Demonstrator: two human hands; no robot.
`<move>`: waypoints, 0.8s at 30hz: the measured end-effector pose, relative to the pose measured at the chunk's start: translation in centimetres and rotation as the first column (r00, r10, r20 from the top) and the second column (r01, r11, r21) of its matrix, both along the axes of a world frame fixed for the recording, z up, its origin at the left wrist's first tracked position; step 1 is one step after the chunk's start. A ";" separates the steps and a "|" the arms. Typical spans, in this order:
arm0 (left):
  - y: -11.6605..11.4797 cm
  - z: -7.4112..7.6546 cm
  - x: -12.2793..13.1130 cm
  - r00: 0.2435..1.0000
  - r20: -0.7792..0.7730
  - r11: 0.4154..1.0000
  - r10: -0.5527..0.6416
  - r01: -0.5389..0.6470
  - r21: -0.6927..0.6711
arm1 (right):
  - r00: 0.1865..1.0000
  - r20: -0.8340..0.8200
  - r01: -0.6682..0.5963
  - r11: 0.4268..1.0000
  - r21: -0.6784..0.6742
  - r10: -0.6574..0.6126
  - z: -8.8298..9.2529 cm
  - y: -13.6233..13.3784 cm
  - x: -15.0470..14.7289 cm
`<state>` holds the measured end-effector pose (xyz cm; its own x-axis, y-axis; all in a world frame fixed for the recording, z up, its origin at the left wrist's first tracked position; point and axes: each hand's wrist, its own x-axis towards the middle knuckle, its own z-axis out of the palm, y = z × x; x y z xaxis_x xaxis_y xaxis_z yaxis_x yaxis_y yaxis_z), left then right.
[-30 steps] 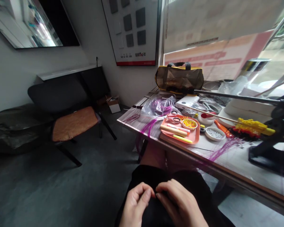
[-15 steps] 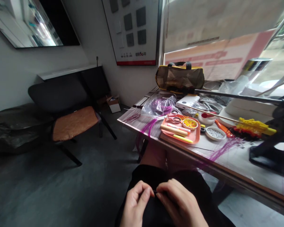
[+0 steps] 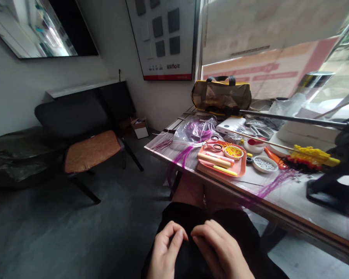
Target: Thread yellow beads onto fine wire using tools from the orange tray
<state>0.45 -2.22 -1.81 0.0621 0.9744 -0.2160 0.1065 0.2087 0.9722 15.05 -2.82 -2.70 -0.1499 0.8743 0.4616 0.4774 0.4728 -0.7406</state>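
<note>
Black shorts (image 3: pixel 186 212) under left hand (image 3: pixel 168 248), right hand (image 3: pixel 221 246). Fingers curled toward thumbs; full closure, grip: cannot tell. Possible fault: loose pinch could drop any held piece, lost against shorts.

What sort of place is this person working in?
Perhaps a small shop or office room doubling as a craft spot: purple strands and a dish of small grey pieces lie on the table, and a printed poster hangs on the wall.
</note>
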 end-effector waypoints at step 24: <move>-0.2 0.3 0.7 1.000 -0.008 0.998 0.021 -0.020 0.057 | 0.999 -0.016 0.029 1.000 0.001 -0.029 -0.1 0.0 -0.1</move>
<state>1.17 -2.46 -1.54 0.0405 0.9862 -0.1604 0.1113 0.1551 0.9816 14.99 -2.78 -2.82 -0.1170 0.8776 0.4649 0.4795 0.4599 -0.7474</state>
